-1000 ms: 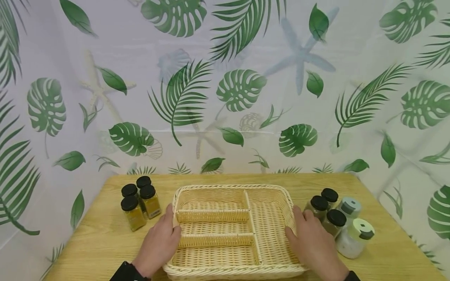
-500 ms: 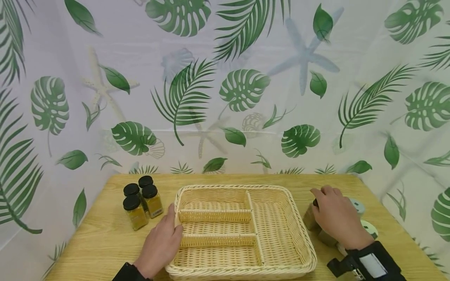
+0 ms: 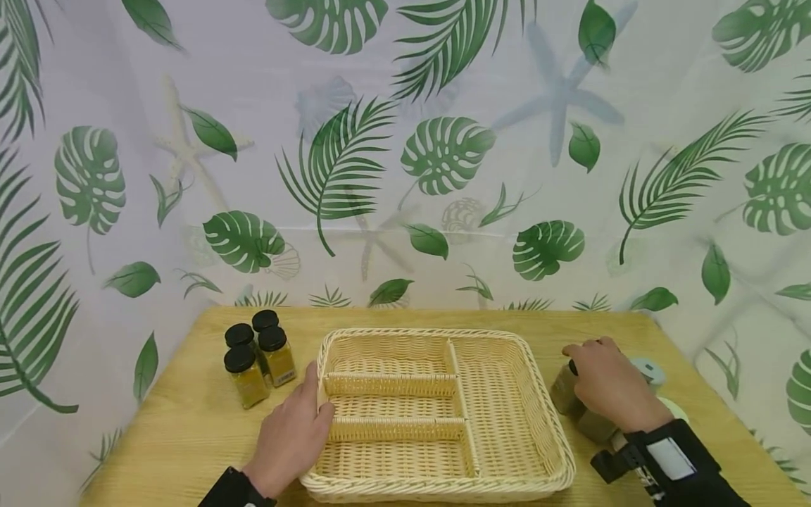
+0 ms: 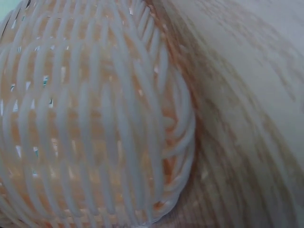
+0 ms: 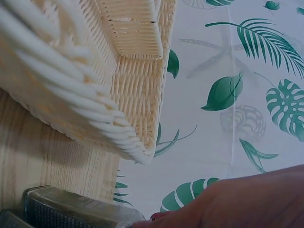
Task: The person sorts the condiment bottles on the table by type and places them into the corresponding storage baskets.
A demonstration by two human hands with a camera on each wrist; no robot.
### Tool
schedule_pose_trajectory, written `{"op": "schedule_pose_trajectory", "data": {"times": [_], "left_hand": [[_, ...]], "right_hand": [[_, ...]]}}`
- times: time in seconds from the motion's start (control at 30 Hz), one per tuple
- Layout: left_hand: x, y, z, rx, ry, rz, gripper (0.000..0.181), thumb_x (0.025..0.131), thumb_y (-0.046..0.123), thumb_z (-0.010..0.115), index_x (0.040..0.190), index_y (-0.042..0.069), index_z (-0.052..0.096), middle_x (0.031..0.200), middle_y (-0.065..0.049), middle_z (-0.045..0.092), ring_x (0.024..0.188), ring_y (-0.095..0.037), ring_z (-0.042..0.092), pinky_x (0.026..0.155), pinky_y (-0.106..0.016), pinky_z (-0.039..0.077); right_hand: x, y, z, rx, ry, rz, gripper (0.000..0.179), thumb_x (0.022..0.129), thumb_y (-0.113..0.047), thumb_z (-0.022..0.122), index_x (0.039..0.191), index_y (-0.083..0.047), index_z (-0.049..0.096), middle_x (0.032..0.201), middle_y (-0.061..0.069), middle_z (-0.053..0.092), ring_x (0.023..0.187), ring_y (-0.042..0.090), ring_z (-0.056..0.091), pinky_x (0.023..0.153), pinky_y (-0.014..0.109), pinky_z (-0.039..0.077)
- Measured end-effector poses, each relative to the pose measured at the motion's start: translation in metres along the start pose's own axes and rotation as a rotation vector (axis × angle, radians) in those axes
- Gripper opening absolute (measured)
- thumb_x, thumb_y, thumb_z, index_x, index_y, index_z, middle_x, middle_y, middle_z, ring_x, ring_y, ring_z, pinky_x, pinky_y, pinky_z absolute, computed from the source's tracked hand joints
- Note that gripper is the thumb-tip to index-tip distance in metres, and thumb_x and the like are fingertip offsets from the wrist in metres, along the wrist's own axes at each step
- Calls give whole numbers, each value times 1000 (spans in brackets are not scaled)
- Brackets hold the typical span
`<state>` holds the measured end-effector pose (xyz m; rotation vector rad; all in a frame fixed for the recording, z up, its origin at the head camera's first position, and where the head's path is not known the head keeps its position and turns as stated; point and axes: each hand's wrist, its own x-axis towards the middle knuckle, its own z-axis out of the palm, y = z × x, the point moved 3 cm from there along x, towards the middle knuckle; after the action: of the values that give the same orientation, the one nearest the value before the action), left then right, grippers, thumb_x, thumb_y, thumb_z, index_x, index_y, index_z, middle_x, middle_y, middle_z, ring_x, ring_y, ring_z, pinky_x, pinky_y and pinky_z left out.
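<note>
A shallow cream wicker basket (image 3: 437,487) with several compartments sits on the table in the head view. My left hand (image 3: 290,438) grips its left rim, thumb on the inner side. Woven basket wall (image 4: 95,118) fills much of the left wrist view, where the hand is out of sight. To the basket's right, my right hand (image 3: 616,389) holds a black-lidded spice jar (image 3: 562,391) by its top from above; the fingertips are partly hidden. The right wrist view shows this jar's glass side (image 5: 71,206) beside the hand (image 5: 237,202).
Several black-lidded jars of yellowish spice (image 3: 250,386) stand left of the basket. Under and behind my right hand are another jar (image 3: 595,426) and containers with a pale blue lid (image 3: 650,370) and a pale green lid (image 3: 675,408). A leaf-print cloth (image 3: 405,176) hangs behind the table.
My right hand has let go of the basket's right rim and moved right onto the jars, where it now holds one by the top. The left hand stays on the left rim.
</note>
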<state>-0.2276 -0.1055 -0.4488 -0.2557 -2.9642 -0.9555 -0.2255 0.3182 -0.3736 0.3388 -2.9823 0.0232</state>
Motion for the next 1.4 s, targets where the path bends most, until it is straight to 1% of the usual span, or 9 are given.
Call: {"op": "schedule_pose_trajectory", "data": {"times": [0.13,0.23,0.43,0.67,0.87,1.0,1.1,1.23,1.4], "left_hand": [[4,-2,-5,12,18,0,67,96,26,43,151,2,14,128,-21,56,50,-16,46,40,-31,27],[3,-3,-6,12,-6,-21,68,96,28,42,152,3,12,130,-21,54,49,-17,46,40,-31,26],[1,0,-2,21,-20,-23,70,96,30,45,152,2,14,133,-21,52,62,-16,55,45,-32,34],[1,-1,-1,36,-25,-43,70,96,31,46,152,3,14,131,-19,54,64,-15,55,48,-33,36],[1,-2,-2,44,-23,-46,71,96,33,47,151,1,15,130,-18,55,74,-20,61,51,-35,40],[0,-5,-1,34,-33,-61,72,96,33,48,151,1,15,132,-18,54,75,-22,62,51,-36,41],[-1,-8,-1,29,-36,-76,72,96,33,48,151,0,16,134,-19,52,83,-25,62,54,-38,44],[-1,-10,0,29,-36,-70,72,96,34,48,151,0,16,135,-20,51,82,-24,62,56,-40,44],[3,-6,2,22,-28,-47,73,95,35,48,151,0,16,134,-20,52,69,-19,60,52,-37,40]], "right_hand": [[8,-4,-4,26,17,10,34,72,14,56,105,10,66,89,27,63,88,47,50,76,58,45],[7,-6,-3,30,25,16,31,74,12,56,104,9,66,87,26,63,87,47,49,74,57,45],[2,-6,-6,-30,58,-15,30,72,9,62,102,9,65,81,23,61,80,43,49,72,54,43],[3,-15,-27,-95,193,-60,25,72,0,72,96,4,67,77,20,58,75,41,48,47,44,48],[11,-41,-57,-89,222,-113,24,74,-2,72,97,-1,69,80,16,62,70,37,54,52,47,50],[20,-65,-71,-86,219,-163,24,76,-4,72,100,-2,69,80,13,61,68,32,54,51,44,50],[29,-84,-75,-65,203,-204,25,78,-5,72,103,-1,68,84,13,61,72,31,53,53,40,50],[44,-107,-75,-7,186,-269,23,83,-2,68,106,-1,67,88,13,61,77,28,51,59,37,49],[59,-126,-73,74,191,-330,24,84,-1,66,108,0,66,89,12,61,77,27,51,61,37,49]]}}
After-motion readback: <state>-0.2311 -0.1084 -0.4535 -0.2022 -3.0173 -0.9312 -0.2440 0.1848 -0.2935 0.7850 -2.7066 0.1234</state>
